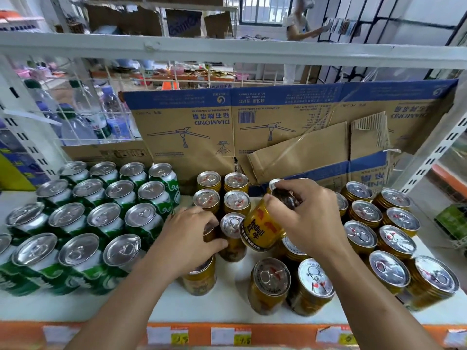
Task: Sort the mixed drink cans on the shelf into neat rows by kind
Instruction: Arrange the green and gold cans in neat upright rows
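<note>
Now R hand [303, 213] grips tilted gold can [262, 231] from above, L hand [187, 236] just left curled round half-hidden can [209, 234].

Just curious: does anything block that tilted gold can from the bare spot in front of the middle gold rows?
Nothing visible does. The right hand holds the tilted can right next to that bare shelf patch; upright gold cans only flank the gap.
</note>
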`<state>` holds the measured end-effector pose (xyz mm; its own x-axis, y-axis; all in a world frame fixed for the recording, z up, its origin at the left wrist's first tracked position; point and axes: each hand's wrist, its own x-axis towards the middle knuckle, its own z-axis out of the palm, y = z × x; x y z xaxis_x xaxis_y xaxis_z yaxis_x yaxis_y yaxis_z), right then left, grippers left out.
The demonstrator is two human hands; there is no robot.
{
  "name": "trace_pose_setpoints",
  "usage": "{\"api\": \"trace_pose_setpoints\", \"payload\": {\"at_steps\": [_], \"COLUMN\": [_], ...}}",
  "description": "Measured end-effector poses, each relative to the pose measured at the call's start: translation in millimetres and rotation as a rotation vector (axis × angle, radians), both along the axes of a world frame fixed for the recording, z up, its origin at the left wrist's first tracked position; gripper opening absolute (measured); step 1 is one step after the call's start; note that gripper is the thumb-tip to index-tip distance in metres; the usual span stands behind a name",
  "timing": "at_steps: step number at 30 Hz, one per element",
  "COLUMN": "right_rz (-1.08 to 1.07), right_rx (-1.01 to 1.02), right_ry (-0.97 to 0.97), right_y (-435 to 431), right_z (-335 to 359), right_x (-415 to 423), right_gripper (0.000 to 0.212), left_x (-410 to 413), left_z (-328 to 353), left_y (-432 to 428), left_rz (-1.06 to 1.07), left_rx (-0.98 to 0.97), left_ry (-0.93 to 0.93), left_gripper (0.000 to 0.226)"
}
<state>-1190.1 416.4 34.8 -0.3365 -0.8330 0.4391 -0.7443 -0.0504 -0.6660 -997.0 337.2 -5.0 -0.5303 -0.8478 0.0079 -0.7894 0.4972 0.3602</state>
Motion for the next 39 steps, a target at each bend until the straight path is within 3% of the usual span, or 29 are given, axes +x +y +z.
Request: {"api": "trace_pose_setpoints", "payload": {"at_steps": [3, 6, 11, 13, 17, 23, 30, 32, 35, 39], "right_rz": [-0.012, -0.058, -0.125, -0.155, -0.193, -0.208, 0.121, 0.157, 0.178, 0.198], "right_rx": [0.006, -0.022, -0.056, -0.074, -0.095, -0.094, 0.238, 0.309, 0.379, 0.441], "right_ry": [-0.112, -0.221, -0.233, -0.208, -0.188, -0.075, 0.191, 0.248, 0.315, 0.332], "right_y": [-2, -5, -1, 5, 19, 32, 38, 34, 27, 19], "right_z": [-6, -12, -14, -14, -18, -24, -20, -30, -43, -51], "right_x": [-3, -5, -3, -3, 1, 8, 38, 45, 53, 63], "right_gripper": [0.023, 0.006, 0.016, 0.016, 0.015, 0.026, 0.017, 0.03, 0.048, 0.055], "left_x": [1, -13, -38, -46, -45, -1, 49, 59, 71, 80], "left_z": [1, -4, -16, -20, -18, 13, 40, 42, 42, 39], "left_y": [27, 51, 70, 74, 70, 63, 50, 45, 40, 41], "left_rz": [-0.064, -0.165, -0.258, -0.25, -0.234, -0.164, -0.064, -0.004, 0.053, 0.077], "left_rx": [-0.039, -0.034, -0.054, -0.053, -0.016, 0.177, 0.2, 0.183, 0.168, 0.2], "left_ry": [0.034, -0.015, -0.155, -0.153, 0.054, 0.367, 0.773, 0.868, 0.9, 0.893], "left_gripper": [0.044, 0.053, 0.073, 0.068, 0.04, 0.045, 0.047, 0.048, 0.056, 0.054]}}
